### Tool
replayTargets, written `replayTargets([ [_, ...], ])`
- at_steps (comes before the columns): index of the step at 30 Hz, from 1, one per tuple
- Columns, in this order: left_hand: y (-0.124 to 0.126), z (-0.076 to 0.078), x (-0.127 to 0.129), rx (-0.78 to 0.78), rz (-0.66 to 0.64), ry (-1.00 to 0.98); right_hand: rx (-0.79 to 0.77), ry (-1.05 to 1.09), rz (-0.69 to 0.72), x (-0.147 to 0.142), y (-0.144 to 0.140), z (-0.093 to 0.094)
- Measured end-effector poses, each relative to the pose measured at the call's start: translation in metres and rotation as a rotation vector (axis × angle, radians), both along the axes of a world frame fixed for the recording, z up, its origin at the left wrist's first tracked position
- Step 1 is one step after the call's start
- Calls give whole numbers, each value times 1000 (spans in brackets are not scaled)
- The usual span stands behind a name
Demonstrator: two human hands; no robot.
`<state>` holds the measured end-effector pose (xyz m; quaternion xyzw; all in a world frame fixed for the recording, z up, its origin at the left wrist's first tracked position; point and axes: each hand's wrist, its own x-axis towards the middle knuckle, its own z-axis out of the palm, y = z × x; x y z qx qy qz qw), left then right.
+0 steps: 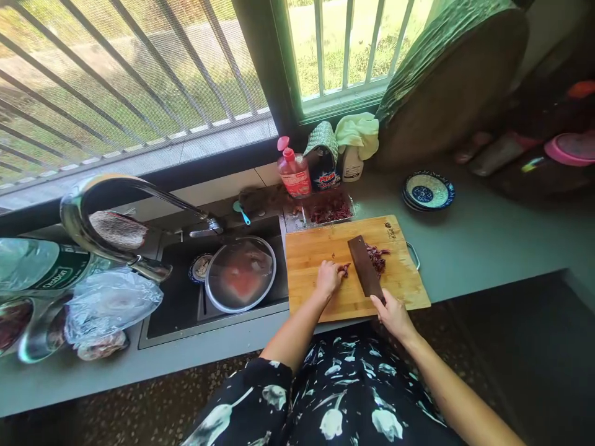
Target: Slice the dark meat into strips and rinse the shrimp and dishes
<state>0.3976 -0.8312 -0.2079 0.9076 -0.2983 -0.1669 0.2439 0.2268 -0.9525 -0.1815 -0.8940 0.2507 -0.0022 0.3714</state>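
In the head view, the right hand [394, 314] is wrapped around the handle of a dark cleaver [365, 267], whose blade lies over the middle of a wooden cutting board [320, 248] on the grey counter [474, 241]. The left hand [328, 277] rests on the board just left of the blade, fingers curled together and pinching a small dark red piece [344, 268] against the wood. A little heap of chopped red pieces [377, 256] lies just right of the blade, toward the far side of the board.

Beyond the board's far edge a clear tray [331, 210] holds more of the red stuff. Behind it, by the window, stand a pink bottle [294, 171], a dark bottle [324, 164] and a white spray bottle [353, 162] with a pale cloth [359, 132] over it. To the right of these sits a blue patterned bowl [427, 191].

Left of the board is a dark sink [176, 303] with a round metal pan [240, 273] in it and a curved tap [116, 210] above. Near the left edge lie a crumpled plastic bag [109, 303] and a green-labelled bottle [41, 265].
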Motion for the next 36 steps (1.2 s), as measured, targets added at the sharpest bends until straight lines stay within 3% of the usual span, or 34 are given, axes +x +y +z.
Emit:
replayTargets([
  [5, -11, -6, 6, 31, -18, 18, 6, -8, 4, -3, 3, 2],
  [11, -19, -5, 8, 177, 37, 92, 30, -7, -4, -5, 0, 4],
  [19, -23, -13, 6, 201, -10, -11, 58, -33, 19, -9, 1, -1],
  [31, -26, -9, 3, 242, -58, -33, 60, -41, 19, -10, 2, -4],
  [36, -20, 1, 7, 255, -124, 32, 69, -26, 11, -11, 3, -7],
])
